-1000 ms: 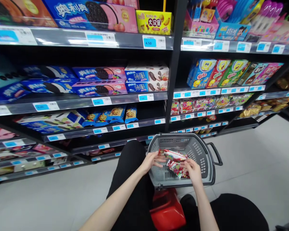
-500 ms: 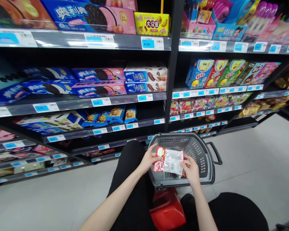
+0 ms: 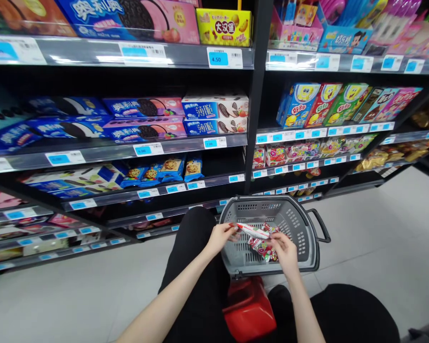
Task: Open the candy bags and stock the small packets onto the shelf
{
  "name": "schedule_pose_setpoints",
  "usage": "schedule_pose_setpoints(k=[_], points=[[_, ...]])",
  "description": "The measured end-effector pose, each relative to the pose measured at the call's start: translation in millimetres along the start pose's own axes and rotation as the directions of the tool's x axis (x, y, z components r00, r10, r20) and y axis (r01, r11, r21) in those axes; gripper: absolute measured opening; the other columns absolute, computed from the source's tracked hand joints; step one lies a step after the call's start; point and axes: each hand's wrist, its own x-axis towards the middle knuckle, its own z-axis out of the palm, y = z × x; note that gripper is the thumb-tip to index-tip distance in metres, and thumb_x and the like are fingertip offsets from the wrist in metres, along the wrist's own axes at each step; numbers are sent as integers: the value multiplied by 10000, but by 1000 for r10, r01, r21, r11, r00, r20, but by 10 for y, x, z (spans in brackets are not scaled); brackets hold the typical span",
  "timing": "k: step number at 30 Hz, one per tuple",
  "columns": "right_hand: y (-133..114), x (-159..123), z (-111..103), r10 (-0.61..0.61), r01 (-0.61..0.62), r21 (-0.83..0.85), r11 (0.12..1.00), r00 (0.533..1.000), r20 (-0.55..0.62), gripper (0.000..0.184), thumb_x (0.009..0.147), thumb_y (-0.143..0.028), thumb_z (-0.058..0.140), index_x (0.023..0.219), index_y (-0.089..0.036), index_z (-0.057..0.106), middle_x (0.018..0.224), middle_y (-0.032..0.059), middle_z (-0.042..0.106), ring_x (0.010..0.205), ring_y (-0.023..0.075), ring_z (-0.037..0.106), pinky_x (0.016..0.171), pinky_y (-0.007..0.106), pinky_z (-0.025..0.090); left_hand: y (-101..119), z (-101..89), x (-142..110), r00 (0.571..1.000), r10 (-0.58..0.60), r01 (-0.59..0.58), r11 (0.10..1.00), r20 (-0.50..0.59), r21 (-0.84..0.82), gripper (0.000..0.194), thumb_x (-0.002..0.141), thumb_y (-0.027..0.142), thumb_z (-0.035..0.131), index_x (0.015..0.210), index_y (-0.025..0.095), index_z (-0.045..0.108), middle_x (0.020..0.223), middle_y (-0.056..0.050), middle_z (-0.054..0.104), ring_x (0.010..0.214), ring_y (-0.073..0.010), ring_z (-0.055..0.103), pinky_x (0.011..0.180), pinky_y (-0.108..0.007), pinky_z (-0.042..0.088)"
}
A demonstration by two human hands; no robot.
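A red and white candy bag (image 3: 254,231) is held edge-on between my two hands, over the grey shopping basket (image 3: 232,262). The left end of the bag is pinched by my left hand (image 3: 219,238), closed at the basket's left side. My right hand (image 3: 283,248) grips the other end with thumb and fingers. Beneath it, in the basket, lie several red, white and green candy bags (image 3: 263,247), partly covered by the held one and my right hand.
Shelves with cookie boxes (image 3: 143,107) stand ahead on the left. Spongy-faced snack boxes (image 3: 298,105) and small candy bags (image 3: 276,155) line the right shelves. A red object (image 3: 249,309) sits between my legs, below the basket. Grey tiled floor (image 3: 375,238) stretches right.
Both hands have turned the candy bag from its flat printed back to edge-on. The bags lying in the basket now show more. My view has shifted slightly.
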Motion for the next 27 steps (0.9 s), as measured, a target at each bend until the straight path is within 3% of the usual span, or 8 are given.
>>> schedule_pose_setpoints(k=[3, 6, 9, 13, 16, 20, 22, 27], points=[[-22, -4, -4, -57, 56, -46, 997, 998, -25, 241, 703, -407, 598, 721, -169, 631, 843, 92, 688, 860, 242, 629, 782, 361, 489, 41, -9, 5, 999, -11, 23, 962, 48, -273, 329, 621, 317, 623, 873, 113, 680, 897, -96, 681, 767, -212, 618, 602, -283, 490], [26, 4, 33, -39, 37, -33, 999, 997, -72, 194, 629, -342, 678, 669, -172, 595, 789, 73, 684, 800, 229, 641, 756, 354, 497, 57, -22, 8, 999, -26, 31, 922, 18, -387, 308, 632, 311, 595, 810, 80, 696, 849, -125, 692, 755, -234, 627, 631, -307, 488], [75, 12, 78, 0, 3, 28, 1000, 996, -87, 253, 586, -298, 710, 760, -179, 570, 790, 59, 673, 720, 204, 649, 672, 325, 519, 36, -21, 11, 998, -59, 44, 932, -29, -360, 313, 589, 297, 672, 806, 72, 689, 745, -116, 699, 715, -235, 636, 665, -322, 484], [108, 32, 101, 43, -22, 107, 994, 980, -195, 572, 525, -254, 740, 1051, -191, 523, 1044, 111, 622, 688, 187, 653, 647, 323, 527, -10, -12, 13, 999, -18, 9, 959, -29, -282, 471, 526, 251, 748, 957, 101, 630, 644, -53, 687, 643, -208, 641, 623, -299, 491], [175, 47, 83, 146, -120, 138, 983, 970, -195, 506, 481, -272, 755, 950, -146, 612, 979, 122, 654, 704, 216, 652, 670, 349, 523, -26, -11, 14, 1000, 2, -4, 948, -5, -319, 636, 538, 238, 749, 1124, 138, 523, 616, -16, 679, 615, -193, 644, 596, -288, 491], [302, 53, 14, 180, -174, 57, 983, 977, -113, 279, 521, -338, 734, 692, -127, 674, 707, 78, 691, 615, 211, 628, 578, 322, 510, -31, -8, 21, 997, -57, 69, 940, 44, -333, 397, 522, 254, 759, 857, 97, 615, 702, -75, 699, 662, -215, 653, 630, -306, 499], [330, 56, -25, 166, -167, 6, 986, 977, -136, 291, 534, -373, 724, 674, -123, 671, 597, 56, 666, 528, 188, 596, 504, 293, 485, -29, -5, 25, 996, -85, 89, 952, 29, -294, 309, 512, 273, 761, 719, 95, 616, 683, -84, 697, 646, -218, 653, 596, -290, 495], [257, 64, -75, 121, -134, -113, 985, 986, -111, 332, 580, -438, 683, 689, -126, 654, 511, 18, 610, 456, 151, 538, 432, 242, 420, 6, 5, 22, 997, -81, 74, 962, -14, -262, 291, 497, 288, 766, 672, 116, 610, 622, -52, 688, 608, -205, 647, 561, -272, 488]])
